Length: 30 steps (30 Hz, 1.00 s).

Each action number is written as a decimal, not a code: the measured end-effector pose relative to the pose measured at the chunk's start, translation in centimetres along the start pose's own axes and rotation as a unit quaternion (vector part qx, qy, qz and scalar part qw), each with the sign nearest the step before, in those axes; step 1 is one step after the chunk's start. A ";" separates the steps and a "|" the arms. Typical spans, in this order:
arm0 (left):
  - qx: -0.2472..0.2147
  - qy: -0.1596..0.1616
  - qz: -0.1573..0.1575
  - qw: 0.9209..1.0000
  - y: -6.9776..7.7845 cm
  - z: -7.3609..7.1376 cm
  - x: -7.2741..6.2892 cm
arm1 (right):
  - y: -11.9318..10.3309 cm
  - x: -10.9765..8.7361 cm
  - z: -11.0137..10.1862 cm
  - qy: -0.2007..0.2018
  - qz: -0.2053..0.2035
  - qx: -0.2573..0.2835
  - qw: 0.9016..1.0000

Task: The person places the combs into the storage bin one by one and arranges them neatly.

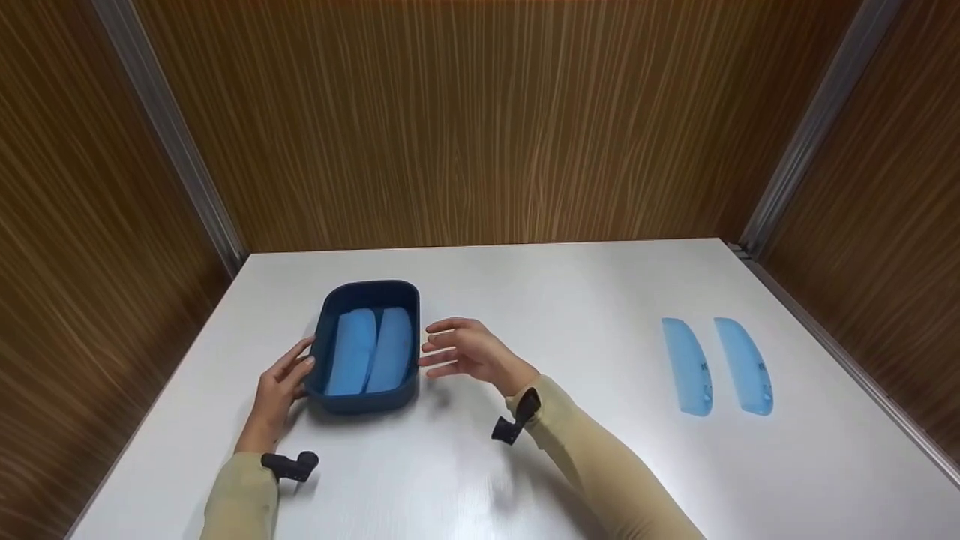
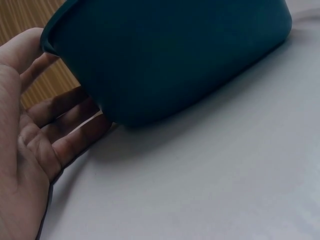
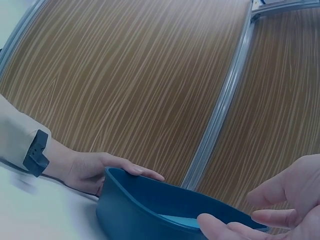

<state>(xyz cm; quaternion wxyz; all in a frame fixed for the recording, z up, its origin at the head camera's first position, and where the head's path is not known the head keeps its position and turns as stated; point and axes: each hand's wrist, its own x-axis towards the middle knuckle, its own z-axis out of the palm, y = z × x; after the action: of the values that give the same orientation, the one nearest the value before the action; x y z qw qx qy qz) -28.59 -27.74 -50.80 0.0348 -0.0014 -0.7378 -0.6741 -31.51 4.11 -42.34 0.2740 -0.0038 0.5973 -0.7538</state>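
- Two beige fabric sleeves [image 1: 238, 495], each with a small black camera [image 1: 289, 466] at the wrist, lie nearest.
- The left hand [image 1: 277, 386] touches the left side of a dark-blue, rounded rectangular bin [image 1: 364, 403], thumb at its rim, fingers against the outer wall.
- The right hand [image 1: 474, 352], fingers loosely spread, holds nothing just beside the bin's right side; the hands are apart.
- The bin stands on a white table [image 1: 420, 480]; inside, two light-blue elongated pieces [image 1: 352, 351] lie side by side.
- Well to the right, two flat, translucent light-blue, curved-edged pieces [image 1: 687, 367] lie on the table.
- Farthest, a brown wood-grain wall [image 1: 480, 127].
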 end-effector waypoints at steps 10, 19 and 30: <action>-0.003 -0.001 0.008 1.000 0.1 0.0 0.2 | -0.7 -1.1 -1.6 0.015 0.003 -0.011 1.000; -0.019 0.007 0.012 1.000 0.2 0.2 0.2 | -0.8 -1.8 -3.4 0.022 -0.008 -0.009 1.000; -0.009 0.001 0.008 1.000 0.0 0.1 0.1 | -0.7 -2.5 -5.4 0.038 -0.009 -0.003 0.999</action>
<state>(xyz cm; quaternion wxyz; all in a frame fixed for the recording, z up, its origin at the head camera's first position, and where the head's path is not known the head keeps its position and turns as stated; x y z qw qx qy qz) -28.66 -27.64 -50.85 0.0406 -0.0072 -0.7320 -0.6801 -31.41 10.12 -42.47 0.2445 0.0185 0.6096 -0.7538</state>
